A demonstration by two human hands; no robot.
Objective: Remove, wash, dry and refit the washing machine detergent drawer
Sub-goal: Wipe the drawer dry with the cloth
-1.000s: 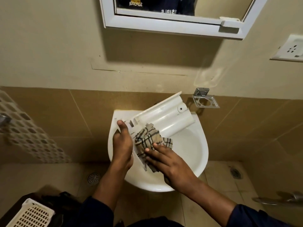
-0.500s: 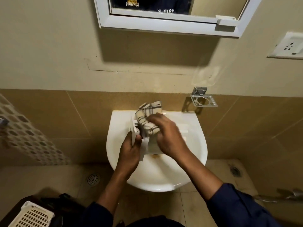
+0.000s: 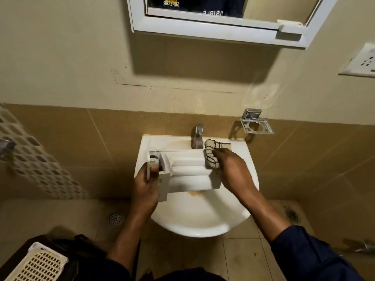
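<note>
The white detergent drawer [image 3: 188, 171] lies level over the white sink [image 3: 203, 216], its long side running left to right. My left hand [image 3: 145, 189] grips its left end, thumb on the front panel. My right hand [image 3: 233, 171] presses a checked cream cloth [image 3: 211, 154] against the drawer's right end, just below the tap [image 3: 197, 136].
A chrome holder [image 3: 256, 124] is fixed to the tiled wall right of the sink. A white mirror cabinet [image 3: 219, 23] hangs above, a socket [image 3: 363, 61] at far right. Floor drains [image 3: 116, 218] lie either side; a white basket [image 3: 38, 264] sits at bottom left.
The drawer has been turned from upright to flat across the sink. My right hand with the cloth moved from the drawer's top to its right end.
</note>
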